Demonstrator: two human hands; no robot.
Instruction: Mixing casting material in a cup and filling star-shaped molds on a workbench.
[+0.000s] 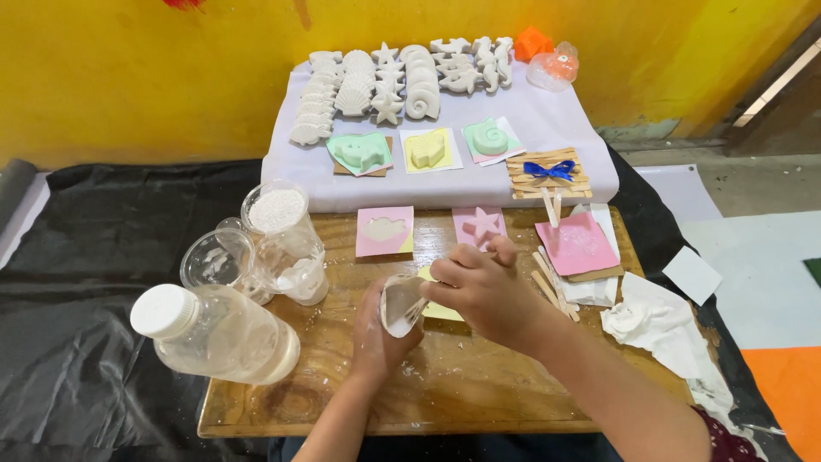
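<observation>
Both hands over wooden board (342,402): left hand (380,329) cups clear mould (400,304), right hand (483,287) presses it.

Hands at work: 2, left hand (376,329) and right hand (483,287), both on one clear soft cup (400,304).
Plastic bottle with white cap (214,332): 1, lying on its side.
Clear plastic cups: 2 — one holding white powder (278,214), one nearly empty (219,258).
Green casts on paper squares: 2 (359,152) (488,137).
Yellow cast on paper square (428,150): 1.
Pink star cast (482,224): 1.
Pink paper squares on board: 3 in view.
Stick raft with blue bow (548,174): 1.
White plaster figures (402,81): too crowded for exact count.
Crumpled white cloth (654,321): 1.
</observation>
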